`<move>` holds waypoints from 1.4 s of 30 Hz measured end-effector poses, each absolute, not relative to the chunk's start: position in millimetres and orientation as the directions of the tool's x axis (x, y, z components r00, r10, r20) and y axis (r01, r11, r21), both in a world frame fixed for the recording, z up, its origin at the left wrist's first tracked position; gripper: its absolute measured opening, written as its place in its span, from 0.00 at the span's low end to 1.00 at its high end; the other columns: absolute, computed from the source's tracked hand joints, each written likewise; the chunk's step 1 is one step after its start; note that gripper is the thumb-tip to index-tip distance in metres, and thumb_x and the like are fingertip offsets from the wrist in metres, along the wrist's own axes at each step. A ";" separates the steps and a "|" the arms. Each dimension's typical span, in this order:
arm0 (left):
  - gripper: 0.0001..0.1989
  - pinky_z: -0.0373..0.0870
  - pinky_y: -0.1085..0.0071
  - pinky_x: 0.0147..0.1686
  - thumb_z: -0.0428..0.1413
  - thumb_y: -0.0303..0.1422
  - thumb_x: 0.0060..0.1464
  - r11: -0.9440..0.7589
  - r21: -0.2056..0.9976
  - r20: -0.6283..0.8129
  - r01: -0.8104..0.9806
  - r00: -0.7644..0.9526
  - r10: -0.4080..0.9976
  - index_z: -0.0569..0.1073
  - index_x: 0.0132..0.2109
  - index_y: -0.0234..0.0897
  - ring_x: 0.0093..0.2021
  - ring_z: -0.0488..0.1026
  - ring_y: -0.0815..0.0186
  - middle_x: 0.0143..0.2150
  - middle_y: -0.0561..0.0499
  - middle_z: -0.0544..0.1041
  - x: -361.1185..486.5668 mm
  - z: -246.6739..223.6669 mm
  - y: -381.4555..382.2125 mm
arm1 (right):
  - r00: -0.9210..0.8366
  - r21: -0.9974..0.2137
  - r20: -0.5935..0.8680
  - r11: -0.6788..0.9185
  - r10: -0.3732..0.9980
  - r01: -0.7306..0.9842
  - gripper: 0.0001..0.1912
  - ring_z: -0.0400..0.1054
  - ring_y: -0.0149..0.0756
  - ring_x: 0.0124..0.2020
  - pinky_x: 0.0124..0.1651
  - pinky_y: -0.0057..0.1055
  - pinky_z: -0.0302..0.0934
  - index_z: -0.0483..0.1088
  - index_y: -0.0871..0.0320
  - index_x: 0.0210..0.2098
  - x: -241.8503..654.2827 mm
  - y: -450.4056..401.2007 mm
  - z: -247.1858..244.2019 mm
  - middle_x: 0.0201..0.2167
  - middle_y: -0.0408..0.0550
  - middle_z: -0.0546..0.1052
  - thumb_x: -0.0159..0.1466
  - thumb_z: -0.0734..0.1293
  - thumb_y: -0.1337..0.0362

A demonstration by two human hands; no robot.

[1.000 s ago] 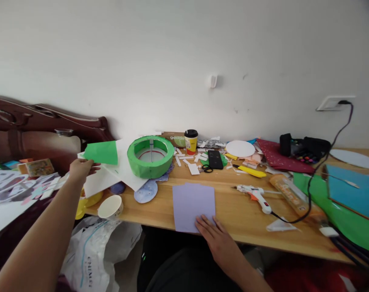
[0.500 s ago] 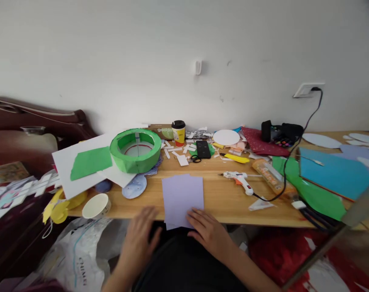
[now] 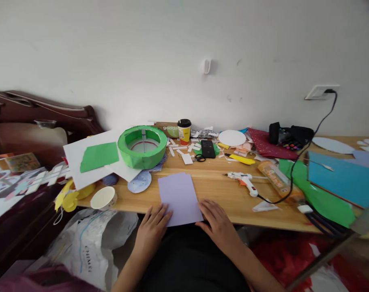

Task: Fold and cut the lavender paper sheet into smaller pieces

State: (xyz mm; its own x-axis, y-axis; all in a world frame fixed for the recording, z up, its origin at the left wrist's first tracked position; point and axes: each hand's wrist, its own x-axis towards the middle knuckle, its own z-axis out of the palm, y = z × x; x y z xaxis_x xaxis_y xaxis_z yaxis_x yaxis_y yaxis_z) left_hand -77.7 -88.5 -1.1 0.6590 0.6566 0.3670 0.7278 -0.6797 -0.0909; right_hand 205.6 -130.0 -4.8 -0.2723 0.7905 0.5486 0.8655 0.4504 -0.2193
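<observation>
- Differs from a second ago: no longer reaches out to the left with the green sheet (image 3: 99, 156) in the fingers of the left hand (image 3: 153, 226).
- Leaves the green sheet on the white board (image 3: 73, 163), just beside the green ring (image 3: 142, 160), as half a second ago.
- Now sets the left hand on the lilac paper (image 3: 178, 195), instead of blurred and off to its left.
- Shows the lilac paper turned, slanting with its top towards the left, after lying nearly square.
- Lies, as paper, on the desk (image 3: 216, 184) directly before the body, near the front edge.
- Rests the left hand open, with fingers slightly spread and fingertips on the paper's lower-left part, without gripping.
- Holds the right hand (image 3: 217, 220) open too, with fingers nearly together along the paper's right edge and thumb apart near the lower corner, without a visible grip.
- Sits well apart, on the right: glue gun (image 3: 247, 182).
- Stands to the left: white bowl (image 3: 103, 199).
</observation>
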 end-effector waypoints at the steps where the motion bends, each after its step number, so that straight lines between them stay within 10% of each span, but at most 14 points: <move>1: 0.25 0.60 0.50 0.64 0.52 0.27 0.62 -0.667 -0.094 0.351 0.739 0.651 0.673 0.65 0.65 0.44 0.65 0.65 0.54 0.67 0.48 0.65 -79.7 -0.3 -88.6 | -0.292 -0.215 0.542 0.465 0.788 0.859 0.24 0.63 0.45 0.62 0.62 0.49 0.63 0.63 0.56 0.62 204.7 -130.4 -5.0 0.58 0.55 0.71 0.68 0.64 0.61; 10: 0.28 0.58 0.47 0.64 0.54 0.42 0.63 -0.681 -0.118 0.309 0.723 0.679 0.666 0.61 0.68 0.42 0.67 0.61 0.52 0.69 0.44 0.60 -80.2 4.4 -83.4 | -0.351 -0.241 0.537 0.539 0.767 0.807 0.15 0.70 0.40 0.52 0.59 0.45 0.65 0.71 0.57 0.53 196.3 -121.7 -2.7 0.48 0.51 0.77 0.69 0.60 0.69; 29: 0.24 0.65 0.52 0.60 0.53 0.31 0.63 -0.599 -0.107 0.330 0.793 0.597 0.731 0.67 0.64 0.52 0.62 0.68 0.52 0.64 0.45 0.69 -75.1 5.3 -91.4 | -0.263 -0.156 0.442 0.362 0.858 0.919 0.23 0.65 0.48 0.57 0.58 0.48 0.63 0.64 0.56 0.63 168.0 -135.3 -22.1 0.65 0.51 0.65 0.69 0.62 0.67; 42: 0.28 0.53 0.53 0.67 0.46 0.25 0.64 -0.697 -0.103 0.301 0.709 0.690 0.658 0.60 0.68 0.50 0.68 0.60 0.59 0.69 0.52 0.61 -57.3 -1.9 -89.8 | -0.087 -0.188 0.546 0.222 0.834 0.957 0.19 0.68 0.44 0.54 0.67 0.56 0.42 0.67 0.56 0.58 177.5 -145.1 -8.9 0.51 0.52 0.77 0.69 0.61 0.68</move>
